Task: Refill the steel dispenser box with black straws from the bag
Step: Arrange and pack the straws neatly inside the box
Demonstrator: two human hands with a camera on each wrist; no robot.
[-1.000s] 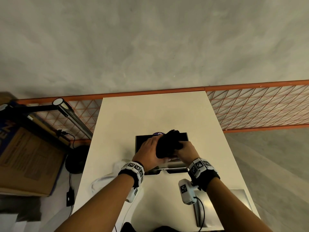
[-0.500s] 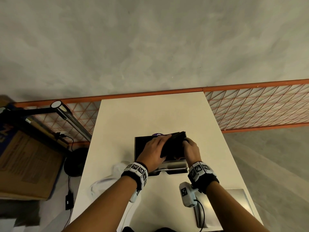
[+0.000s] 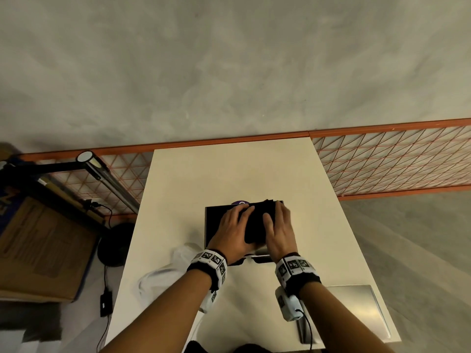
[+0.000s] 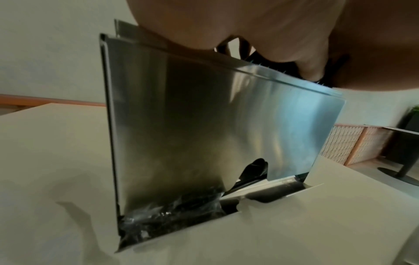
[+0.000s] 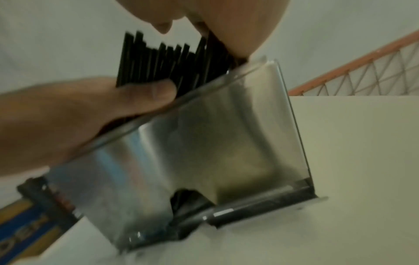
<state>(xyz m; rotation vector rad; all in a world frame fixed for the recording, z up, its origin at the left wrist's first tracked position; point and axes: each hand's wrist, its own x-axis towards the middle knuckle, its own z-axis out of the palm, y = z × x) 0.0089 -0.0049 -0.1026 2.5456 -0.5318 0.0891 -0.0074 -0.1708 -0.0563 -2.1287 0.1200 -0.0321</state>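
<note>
The steel dispenser box (image 3: pixel 211 220) stands with its top open in the middle of the table. A bundle of black straws (image 3: pixel 257 221) lies in that opening, its ends sticking up past the rim. My left hand (image 3: pixel 242 212) grips the bundle from the left and my right hand (image 3: pixel 275 212) from the right. The right wrist view shows the straws (image 5: pixel 167 61) above the box's front wall (image 5: pixel 204 143), with the left thumb (image 5: pixel 145 96) pressed on them. In the left wrist view, black straws (image 4: pixel 255 169) show through the notch low in the box (image 4: pixel 204 129).
A crumpled clear plastic bag (image 3: pixel 163 273) lies on the cream table (image 3: pixel 229 174) to the left of my left wrist. A flat steel lid (image 3: pixel 356 312) rests near the table's front right corner. An orange mesh railing (image 3: pixel 392 161) runs behind the table.
The bundle stood up above the box a second ago. Both hands have lowered it and laid it flatter into the open top, fingers spreading over it.
</note>
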